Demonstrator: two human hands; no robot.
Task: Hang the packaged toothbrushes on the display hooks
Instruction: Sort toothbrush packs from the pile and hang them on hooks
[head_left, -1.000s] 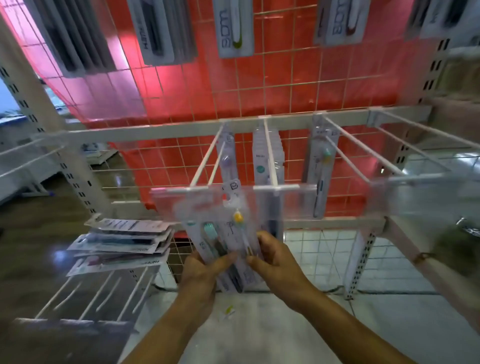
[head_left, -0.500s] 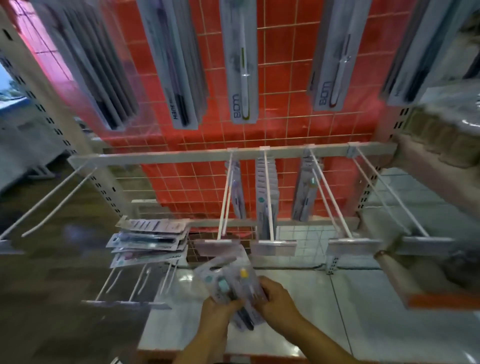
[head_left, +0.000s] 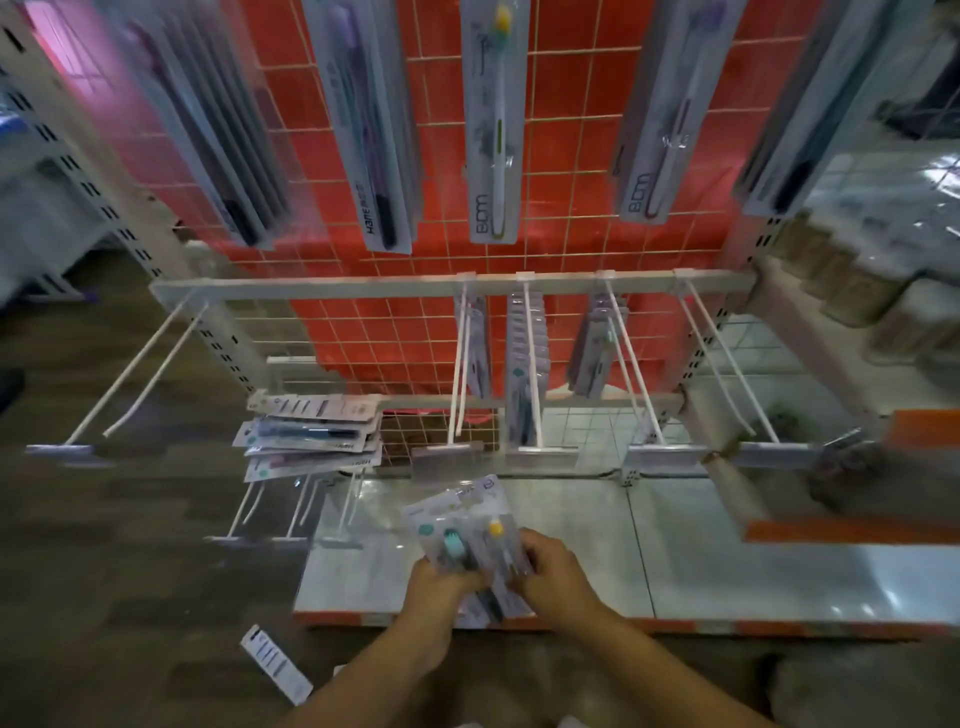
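Shop: display hooks (head_left: 532, 364), packaged toothbrushes (head_left: 491, 130)

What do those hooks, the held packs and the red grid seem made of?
Hooks: probably white-painted metal wire, thin and rigid. Packs: glossy clear plastic over printed card, judging by glare. Grid: pale wire mesh, likely metal; red sheet behind, material unclear.

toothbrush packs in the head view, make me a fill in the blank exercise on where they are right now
1. The bundle of toothbrush packs is gripped by ___ hands, the left hand and the right hand.
2. A loose pack lies on the ___ beside the left forearm.
3. The stack of packs lies flat across the lower hooks, to the ___ of the hands.
4. The backing behind the wire grid is ___.
Missing words: both; floor; left; red.
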